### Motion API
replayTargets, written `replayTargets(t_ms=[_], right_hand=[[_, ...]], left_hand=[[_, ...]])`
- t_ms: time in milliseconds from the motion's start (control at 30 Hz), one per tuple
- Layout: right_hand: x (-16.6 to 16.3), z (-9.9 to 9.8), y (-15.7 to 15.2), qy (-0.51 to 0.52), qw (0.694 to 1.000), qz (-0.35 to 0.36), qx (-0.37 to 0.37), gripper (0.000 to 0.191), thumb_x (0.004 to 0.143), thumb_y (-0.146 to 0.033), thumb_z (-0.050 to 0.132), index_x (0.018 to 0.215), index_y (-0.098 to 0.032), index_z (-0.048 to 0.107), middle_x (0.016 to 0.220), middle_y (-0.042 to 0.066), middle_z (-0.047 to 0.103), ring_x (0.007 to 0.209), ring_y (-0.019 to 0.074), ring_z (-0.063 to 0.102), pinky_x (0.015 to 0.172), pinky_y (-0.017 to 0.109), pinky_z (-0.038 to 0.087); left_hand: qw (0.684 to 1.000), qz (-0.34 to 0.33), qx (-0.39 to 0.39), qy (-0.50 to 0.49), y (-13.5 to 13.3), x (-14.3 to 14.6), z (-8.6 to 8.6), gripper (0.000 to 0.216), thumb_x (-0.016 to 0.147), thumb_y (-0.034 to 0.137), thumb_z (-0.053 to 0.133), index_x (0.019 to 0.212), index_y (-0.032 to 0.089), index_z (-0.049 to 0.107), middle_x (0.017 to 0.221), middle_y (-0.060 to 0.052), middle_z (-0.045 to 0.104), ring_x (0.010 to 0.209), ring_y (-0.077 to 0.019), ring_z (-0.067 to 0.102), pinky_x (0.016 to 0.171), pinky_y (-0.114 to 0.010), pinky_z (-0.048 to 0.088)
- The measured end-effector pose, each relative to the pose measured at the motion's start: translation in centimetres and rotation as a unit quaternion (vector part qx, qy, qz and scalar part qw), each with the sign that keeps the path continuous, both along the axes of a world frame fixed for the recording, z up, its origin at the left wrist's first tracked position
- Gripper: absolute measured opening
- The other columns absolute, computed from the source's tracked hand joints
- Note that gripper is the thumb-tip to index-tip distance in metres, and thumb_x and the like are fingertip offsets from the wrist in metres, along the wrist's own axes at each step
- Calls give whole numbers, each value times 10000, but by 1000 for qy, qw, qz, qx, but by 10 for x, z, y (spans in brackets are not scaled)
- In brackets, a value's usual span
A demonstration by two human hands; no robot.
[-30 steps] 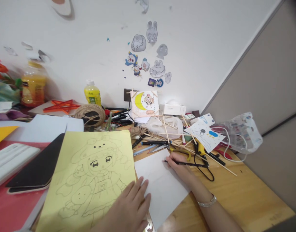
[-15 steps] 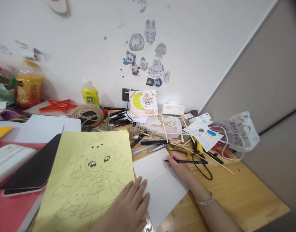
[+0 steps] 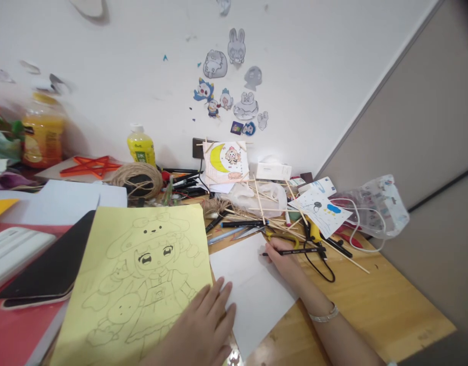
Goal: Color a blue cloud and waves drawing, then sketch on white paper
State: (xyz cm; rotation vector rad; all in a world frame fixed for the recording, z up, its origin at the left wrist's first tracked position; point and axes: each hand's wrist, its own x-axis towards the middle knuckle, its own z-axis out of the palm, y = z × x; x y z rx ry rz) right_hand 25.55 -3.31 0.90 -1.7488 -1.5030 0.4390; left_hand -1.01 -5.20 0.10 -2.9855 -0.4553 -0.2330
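Note:
My right hand grips a black pencil, its tip close to the upper right part of a white sheet of paper. Whether the tip touches the paper I cannot tell. Faint marks may be on the sheet, too pale to make out. My left hand lies flat with fingers stretched, across the lower right of a yellow sheet and the white sheet's left edge. On the yellow sheet is a line drawing of a cartoon girl in a large hat; the hand covers its lower right part.
Behind the sheets lie wooden sticks, scissors, a blue marker and a yellow glue gun. A twine roll and a yellow bottle stand by the wall. On the left is a black tablet-like slab.
The rear end of the pencil has swung slightly upward in my right hand. My left hand stays in place, and the view has shifted a little.

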Motion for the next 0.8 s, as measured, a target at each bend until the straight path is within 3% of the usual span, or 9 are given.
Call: replayTargets(t_ms=[500,667,800], right_hand=[[0,-2,0,29,999,-3,32,302,767,-303,410,480,-235,346,470,-47,389,500,138,404,511,260,301],[-1,0,-2,52,999,6,16,299,769,-323,406,487,-234,362,474,-42,419,494,137,419,512,258,320],[-9,7,-7,7,998,53,-30,328,799,-344,422,499,-225,365,502,-32,444,524,133,436,521,256,311]], left_hand=[[1000,6,-20,23,2,2,4,485,798,238,643,1258,105,568,1374,-254,457,1246,-425,441,927,-518,464],[999,1,-14,30,1,3,8,472,792,250,650,1235,99,588,1349,-261,479,1223,-435,463,905,-521,481],[1000,-7,-4,9,1,1,8,479,775,226,655,1227,87,586,1341,-271,482,1214,-444,471,898,-524,478]])
